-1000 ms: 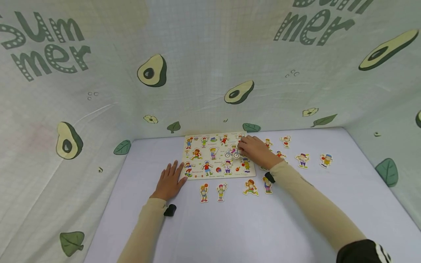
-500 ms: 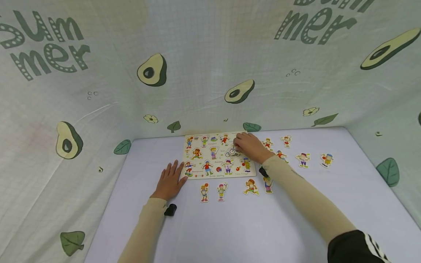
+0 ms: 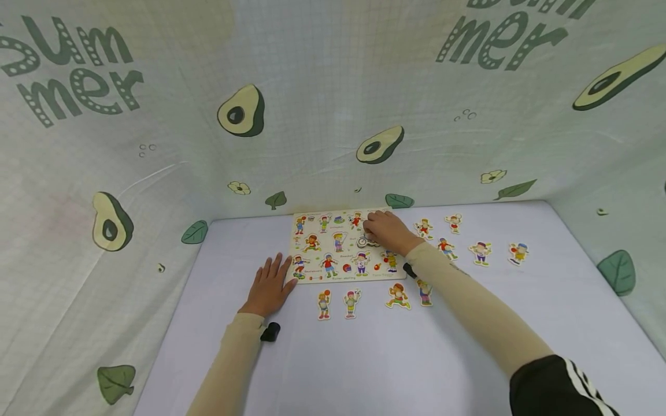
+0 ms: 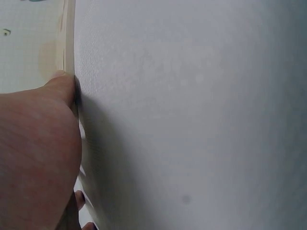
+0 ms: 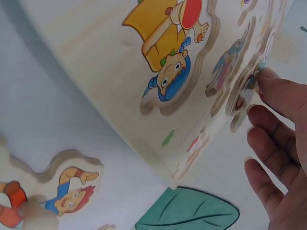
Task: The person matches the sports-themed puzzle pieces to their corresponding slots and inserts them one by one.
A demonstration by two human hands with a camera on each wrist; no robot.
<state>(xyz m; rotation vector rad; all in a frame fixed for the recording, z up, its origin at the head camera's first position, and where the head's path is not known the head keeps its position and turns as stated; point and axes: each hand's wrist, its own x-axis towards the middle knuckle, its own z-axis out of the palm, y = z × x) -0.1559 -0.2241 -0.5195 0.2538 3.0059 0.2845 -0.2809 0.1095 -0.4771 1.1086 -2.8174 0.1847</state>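
A wooden puzzle board [image 3: 385,277] with pictures of children at sport lies at the back of the table. My left hand [image 3: 267,287] is spread flat at its lower left corner, and the thumb [image 4: 61,86] presses against the board's edge. Over the board's right half, my right hand [image 3: 389,232] holds a bicycle puzzle piece [image 3: 363,241] with bent fingers. In the right wrist view a fingertip is on this piece [image 5: 238,96], which stands a little proud of the board. The hand hides most of the piece from the head view.
In front of the board lie several loose figure pieces, among them a runner [image 3: 398,296] and a ball player [image 3: 324,304]. More pieces, such as a blue-capped figure [image 3: 518,253], lie to the right. A printed cloth [image 3: 312,86] rises behind the table [image 3: 333,358].
My right hand has shifted slightly left over the board, covering more of the bicycle piece. The left hand has stayed in place.
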